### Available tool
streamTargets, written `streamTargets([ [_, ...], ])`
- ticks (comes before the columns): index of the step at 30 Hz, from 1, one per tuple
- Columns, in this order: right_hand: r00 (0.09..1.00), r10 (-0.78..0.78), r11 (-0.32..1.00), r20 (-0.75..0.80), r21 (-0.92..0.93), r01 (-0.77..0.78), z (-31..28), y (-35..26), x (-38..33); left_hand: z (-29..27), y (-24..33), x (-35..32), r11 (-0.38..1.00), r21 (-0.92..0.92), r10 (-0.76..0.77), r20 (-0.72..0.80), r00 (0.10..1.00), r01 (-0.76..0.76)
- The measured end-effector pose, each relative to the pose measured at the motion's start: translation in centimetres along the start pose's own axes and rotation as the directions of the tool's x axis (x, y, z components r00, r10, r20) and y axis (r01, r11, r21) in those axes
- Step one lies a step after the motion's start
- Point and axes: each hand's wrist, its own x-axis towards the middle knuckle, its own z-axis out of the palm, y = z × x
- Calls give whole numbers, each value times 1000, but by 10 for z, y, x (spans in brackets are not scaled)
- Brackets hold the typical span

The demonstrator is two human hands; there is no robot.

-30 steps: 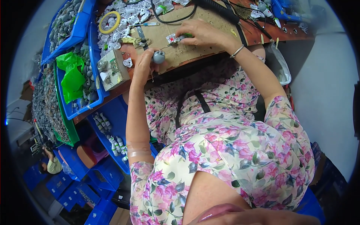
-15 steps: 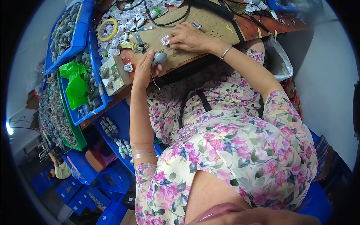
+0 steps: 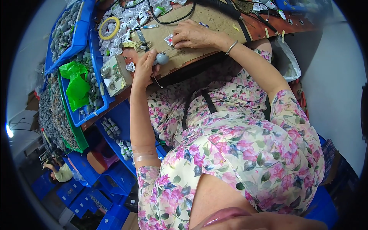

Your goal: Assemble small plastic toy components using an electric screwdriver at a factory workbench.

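My left hand (image 3: 144,69) is closed round a small grey round-headed plastic part (image 3: 162,58) at the table's near edge. A thin wire (image 3: 156,79) with a small pale end hangs below that hand. Just right of it, my right hand (image 3: 193,35) rests low over the cardboard, its fingers bent together. Whatever its fingertips may pinch is hidden. Touching or very near those fingertips is a small clear-white plastic piece (image 3: 168,39) with a red middle. A similar white piece (image 3: 130,66) lies left of my left hand.
A cardboard sheet (image 3: 214,25) covers the work spot. Beyond it are a heap of clear-white parts (image 3: 132,15), a yellow tape roll (image 3: 101,28) and a black-handled tool (image 3: 218,8). Blue bins (image 3: 100,111) of grey parts stand left; a lined bin (image 3: 293,63) is at right. Another person (image 3: 63,173) sits far left.
My left hand has shifted slightly left with the grey part, which has turned a little. My right hand has moved slightly up and stays beside the white piece.
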Motion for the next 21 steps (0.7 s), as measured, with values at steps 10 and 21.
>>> streamTargets([
  [10,991,4,979,-131,-200,-31,-4,-7,-7,2,-2,14,626,609,662,-83,745,-488],
  [21,966,79,971,-246,-201,-131,-8,-2,-23,5,-8,9,581,662,696,-103,711,-473],
])
